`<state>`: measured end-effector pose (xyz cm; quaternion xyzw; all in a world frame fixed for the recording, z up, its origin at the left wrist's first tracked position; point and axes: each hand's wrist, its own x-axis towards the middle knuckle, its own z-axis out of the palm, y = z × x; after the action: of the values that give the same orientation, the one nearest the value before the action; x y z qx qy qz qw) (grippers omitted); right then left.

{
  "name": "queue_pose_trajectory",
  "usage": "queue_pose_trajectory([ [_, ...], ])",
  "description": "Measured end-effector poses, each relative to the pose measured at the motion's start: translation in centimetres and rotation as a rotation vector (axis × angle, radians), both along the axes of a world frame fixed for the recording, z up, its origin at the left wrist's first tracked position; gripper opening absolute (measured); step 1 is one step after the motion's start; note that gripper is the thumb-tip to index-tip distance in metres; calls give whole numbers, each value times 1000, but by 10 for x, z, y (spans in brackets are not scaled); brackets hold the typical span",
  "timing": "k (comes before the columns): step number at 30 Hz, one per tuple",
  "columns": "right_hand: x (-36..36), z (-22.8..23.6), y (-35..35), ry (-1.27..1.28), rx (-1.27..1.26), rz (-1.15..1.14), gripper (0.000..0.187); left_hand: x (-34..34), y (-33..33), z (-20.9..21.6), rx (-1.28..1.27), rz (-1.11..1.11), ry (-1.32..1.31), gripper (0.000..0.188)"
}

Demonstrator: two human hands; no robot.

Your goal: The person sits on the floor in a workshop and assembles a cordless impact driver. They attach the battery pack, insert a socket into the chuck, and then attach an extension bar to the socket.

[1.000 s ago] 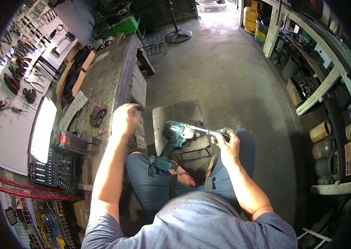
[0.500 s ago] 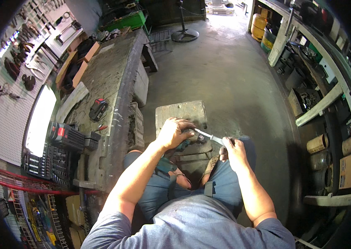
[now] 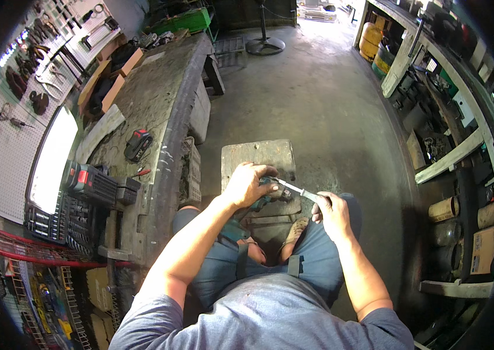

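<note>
My left hand [image 3: 249, 185] is closed over the top of a teal and black power tool [image 3: 263, 202], which rests on a worn wooden stool [image 3: 257, 154] between my knees. The palm and fingers hide much of the tool. In my right hand [image 3: 330, 212] is a screwdriver [image 3: 309, 195] with a pale handle, gripped at its rear end. Its metal shaft points left and away, and the tip meets the tool close to my left fingertips. Exactly what the tip touches is too small to make out.
On the left runs a workbench [image 3: 168, 93] carrying a battery pack [image 3: 138, 146], a bright lamp [image 3: 54, 154] and a socket set [image 3: 60, 227]. Tools hang on a pegboard [image 3: 7, 157]. A shelf frame [image 3: 454, 157] with cans and boxes lines the right. A fan base [image 3: 265, 46] stands ahead.
The whole view has shifted slightly. Both hands keep their hold, and the screwdriver stays against the tool with its angle barely altered.
</note>
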<state>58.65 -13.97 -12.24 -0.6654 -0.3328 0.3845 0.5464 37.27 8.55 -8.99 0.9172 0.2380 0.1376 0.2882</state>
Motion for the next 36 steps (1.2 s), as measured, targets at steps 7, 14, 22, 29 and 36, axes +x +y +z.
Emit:
queue_pose_trajectory([
  [7, 7, 2, 5, -263, 25, 42, 28, -1, 4, -9, 54, -31, -57, 35],
  [14, 15, 9, 9, 136, -130, -12, 17, -2, 1, -10, 86, -7, -53, 40],
  [22, -14, -22, -6, 53, -56, -76, 48, -1, 2, -7, 62, -30, -73, 39],
  [29, -21, -29, 2, -4, 279, -187, 29, -2, 0, -1, 45, -23, -39, 41],
  [36, -16, -35, -2, -107, 375, -174, 32, -1, 1, -3, 8, -35, -57, 41],
])
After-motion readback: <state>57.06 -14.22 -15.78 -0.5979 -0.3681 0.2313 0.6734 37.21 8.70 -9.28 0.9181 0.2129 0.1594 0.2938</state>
